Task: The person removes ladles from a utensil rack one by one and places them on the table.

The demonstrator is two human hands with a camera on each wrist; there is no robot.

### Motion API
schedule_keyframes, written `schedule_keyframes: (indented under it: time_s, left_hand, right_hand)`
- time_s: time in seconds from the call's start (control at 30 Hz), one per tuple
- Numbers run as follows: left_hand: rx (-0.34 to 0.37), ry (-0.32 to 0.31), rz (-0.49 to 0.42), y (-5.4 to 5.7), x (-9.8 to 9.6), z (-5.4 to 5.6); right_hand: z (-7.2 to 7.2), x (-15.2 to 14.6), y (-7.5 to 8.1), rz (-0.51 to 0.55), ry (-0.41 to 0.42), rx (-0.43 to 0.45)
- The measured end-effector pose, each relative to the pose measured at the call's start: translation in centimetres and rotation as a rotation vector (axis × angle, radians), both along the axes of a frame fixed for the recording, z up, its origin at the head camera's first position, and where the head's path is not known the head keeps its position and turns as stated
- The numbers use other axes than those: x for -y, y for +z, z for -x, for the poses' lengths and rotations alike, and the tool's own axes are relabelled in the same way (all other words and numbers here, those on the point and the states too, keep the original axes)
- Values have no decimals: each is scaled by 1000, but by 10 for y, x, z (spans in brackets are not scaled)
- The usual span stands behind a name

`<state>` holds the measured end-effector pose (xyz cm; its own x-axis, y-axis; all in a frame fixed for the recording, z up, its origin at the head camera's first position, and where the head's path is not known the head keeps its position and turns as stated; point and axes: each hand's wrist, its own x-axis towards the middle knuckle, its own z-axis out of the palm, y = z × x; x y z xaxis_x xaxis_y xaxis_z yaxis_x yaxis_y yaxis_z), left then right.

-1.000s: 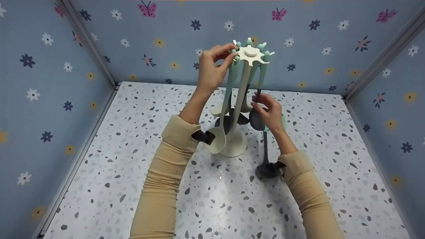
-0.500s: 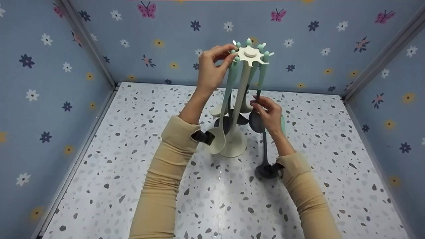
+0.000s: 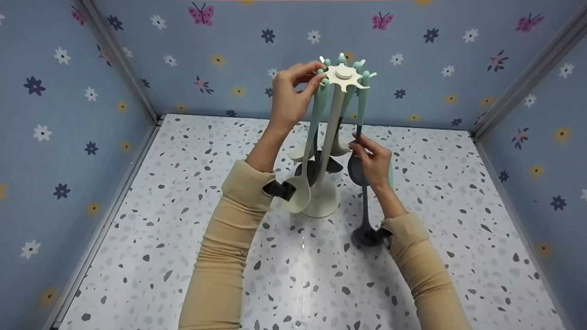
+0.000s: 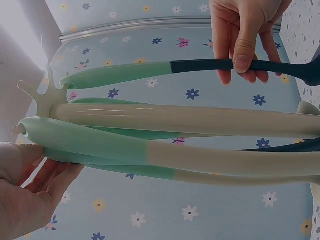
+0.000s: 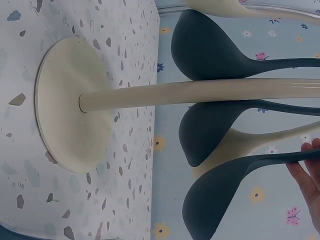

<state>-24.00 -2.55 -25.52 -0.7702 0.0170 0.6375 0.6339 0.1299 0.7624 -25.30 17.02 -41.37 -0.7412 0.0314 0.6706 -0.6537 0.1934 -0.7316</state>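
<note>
A cream utensil rack stands upright, with several green-handled utensils hanging from its notched top. My left hand is at the left of that top, thumb and forefinger pinching the end of a green handle. Beside it hangs a cream ladle, its bowl partly behind my wrist camera. My right hand pinches the dark shaft of a hanging ladle on the right side, just above its bowl. In the left wrist view this ladle's green handle end meets a prong of the rack.
On the speckled tabletop lies a dark-headed utensil, partly under my right wrist. A green piece shows beyond that hand; whether it belongs to the same utensil I cannot tell. Flower-patterned panels enclose the back and sides.
My right hand has shifted slightly right and down, swinging the ladle's bowl a little away from the pole. My left hand keeps its place at the rack's top.
</note>
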Motion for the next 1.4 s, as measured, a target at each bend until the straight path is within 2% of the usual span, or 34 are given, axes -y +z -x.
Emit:
schedule_keyframes:
  time_s: [0.2,0.33,0.43,0.57,0.6,0.87,1.2,1.3,1.4]
  left_hand:
    - [5,12,2,-3,0,3]
    - [8,-1,1,-14,0,19]
    - [9,-4,3,-12,0,16]
    - [16,-5,10,0,0,0]
    - [18,-7,11,0,0,0]
    - [28,-6,2,-1,1,1]
    - [43,-15,1,1,0,1]
    - [40,-16,1,-2,0,5]
    - [24,-14,-4,-10,0,14]
  right_hand:
    - [-1,0,1,-19,-30,-26]
    - [-2,-1,3,-24,-53,-29]
    - [-3,-1,4,-22,-56,-36]
    - [-4,-3,4,-9,-46,-42]
    - [-4,-4,4,-8,-45,-44]
    - [-7,-12,6,0,-62,-67]
    - [-12,-37,5,-48,-103,-81]
    - [-14,-46,4,-81,-139,-68]
    - [-16,-54,4,-139,-175,-63]
